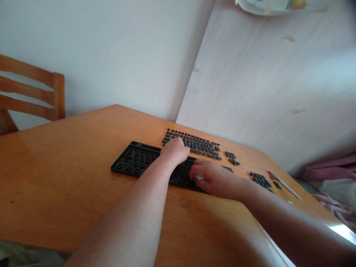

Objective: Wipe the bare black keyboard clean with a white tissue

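A black keyboard base [139,159] with its keycaps off lies at a slant on the wooden table. My left hand [175,150] rests over its upper middle edge, fingers curled; whether anything is inside them is hidden. On the base's right part is my right hand [207,176], closed around a crumpled white wad [198,177] that shows between the fingers. Loose black keycaps [198,142] are laid out in rows behind the base, partly covered by my left hand. Smaller groups of keycaps [260,180] sit farther right.
A thin white stick-like tool [285,185] lies near the right edge of the wooden table [83,148]. A wooden chair [58,96] stands at the left. Behind the table are a wall and a pale board [236,85]. Pink and white cloth [333,185] is at the right.
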The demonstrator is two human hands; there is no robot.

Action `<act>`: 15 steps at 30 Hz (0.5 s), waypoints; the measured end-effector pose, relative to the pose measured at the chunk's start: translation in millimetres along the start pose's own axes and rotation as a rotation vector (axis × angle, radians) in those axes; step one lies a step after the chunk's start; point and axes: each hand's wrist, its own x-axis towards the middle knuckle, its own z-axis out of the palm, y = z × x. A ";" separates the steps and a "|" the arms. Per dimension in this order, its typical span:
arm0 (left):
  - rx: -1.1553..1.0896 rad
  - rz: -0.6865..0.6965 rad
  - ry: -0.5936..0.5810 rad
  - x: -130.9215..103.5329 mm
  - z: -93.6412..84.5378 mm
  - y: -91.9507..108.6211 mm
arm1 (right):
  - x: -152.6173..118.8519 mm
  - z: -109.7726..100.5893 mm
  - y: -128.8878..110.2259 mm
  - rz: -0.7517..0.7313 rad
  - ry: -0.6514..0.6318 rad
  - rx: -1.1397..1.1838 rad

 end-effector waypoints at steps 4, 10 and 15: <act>0.004 -0.007 -0.006 -1.0 -1.0 0.6 | -3.6 -1.3 -2.2 -0.111 -0.015 0.008; -0.003 -0.007 -0.013 -2.1 -3.1 0.9 | -5.8 -3.1 11.9 -0.070 0.073 0.115; -0.009 -0.004 -0.007 -2.4 -2.7 1.2 | -5.8 -1.8 29.8 0.055 0.241 0.129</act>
